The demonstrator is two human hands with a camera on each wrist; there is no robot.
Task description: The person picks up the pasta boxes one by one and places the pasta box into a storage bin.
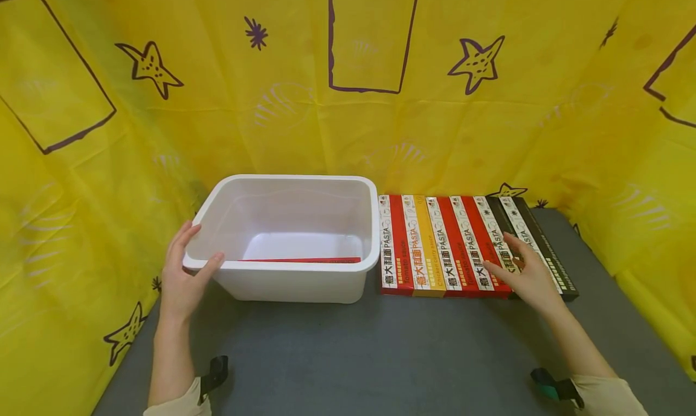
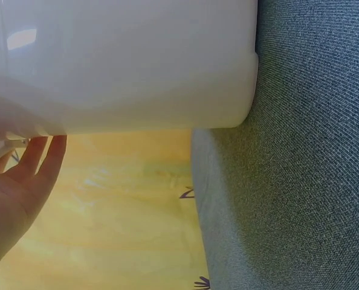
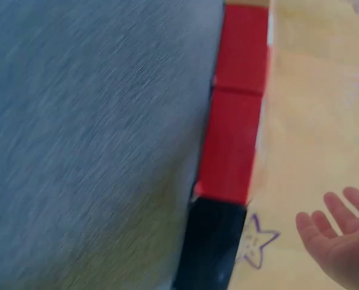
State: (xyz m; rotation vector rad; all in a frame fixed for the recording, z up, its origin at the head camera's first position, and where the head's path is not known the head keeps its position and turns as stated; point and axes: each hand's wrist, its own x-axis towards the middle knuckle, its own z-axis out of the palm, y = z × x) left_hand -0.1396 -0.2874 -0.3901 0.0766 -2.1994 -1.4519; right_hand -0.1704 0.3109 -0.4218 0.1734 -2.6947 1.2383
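Gray tabletop (image 1: pixel 337 355) bears "PASTA" boxes (image 1: pixel 455 247), some marked "Tomato sauce".

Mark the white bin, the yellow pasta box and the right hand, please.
White bin (image 1: pixel 293 285): head view, outside of its front wall.
Yellow pasta box (image 1: pixel 426 247): head view, middle of its upward face.
Right hand (image 1: pixel 533 280): head view, back of the hand.

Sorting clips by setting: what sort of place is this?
Probably a staged recording booth: yellow starfish-print fabric hangs behind and at both sides of a gray cloth-topped table, with just a white plastic bin and pasta boxes visible on it.
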